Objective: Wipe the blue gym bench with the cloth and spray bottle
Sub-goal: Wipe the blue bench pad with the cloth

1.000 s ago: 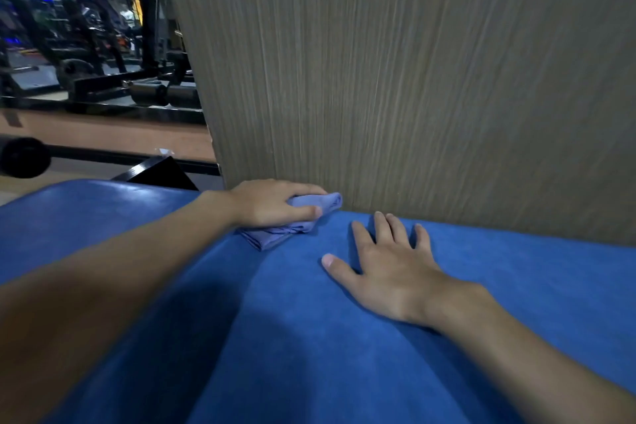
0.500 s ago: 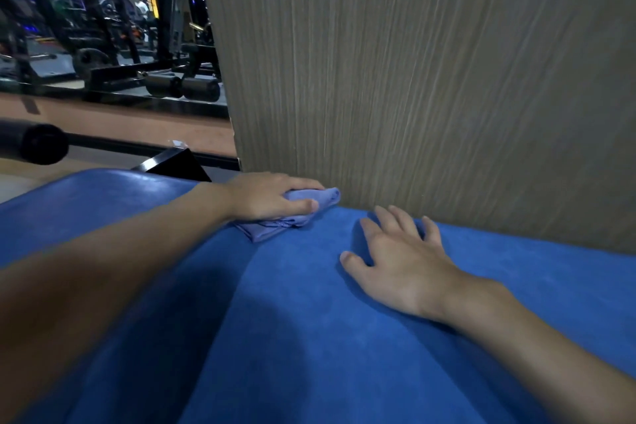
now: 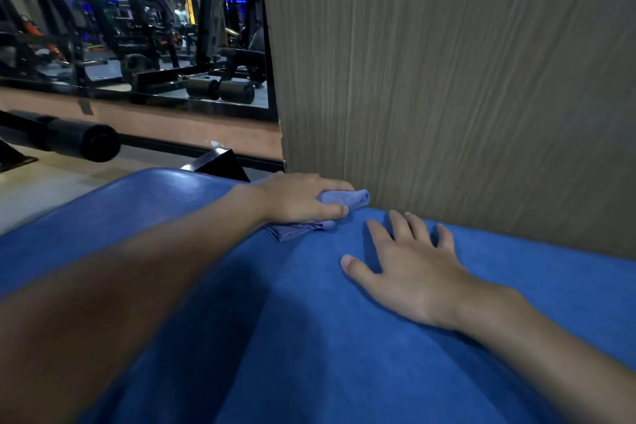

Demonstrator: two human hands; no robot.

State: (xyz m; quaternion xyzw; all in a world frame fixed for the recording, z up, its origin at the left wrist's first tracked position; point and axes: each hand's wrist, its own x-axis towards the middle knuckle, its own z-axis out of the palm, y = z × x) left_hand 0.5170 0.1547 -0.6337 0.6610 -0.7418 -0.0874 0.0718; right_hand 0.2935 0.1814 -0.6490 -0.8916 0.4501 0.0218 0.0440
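The blue gym bench [image 3: 309,337] fills the lower part of the head view, its padded top running up to a wood-grain wall. My left hand [image 3: 299,198] grips a bunched light-blue cloth [image 3: 344,201] against the bench's far edge, right beside the wall's corner. Part of the cloth sticks out under my wrist. My right hand [image 3: 409,268] rests flat on the bench top with fingers spread, a little to the right of the cloth and close to the wall. No spray bottle is in view.
A wood-grain wall panel [image 3: 447,79] stands directly behind the bench. To the left, a mirror [image 3: 137,27] reflects gym machines. A black padded roller bar [image 3: 79,139] and a black metal bracket [image 3: 220,165] sit beyond the bench's left end.
The view has shifted leftward, bringing more of the mirror and the black roller bar into sight. My left hand holds the cloth at the same corner; my right hand stays flat on the bench.
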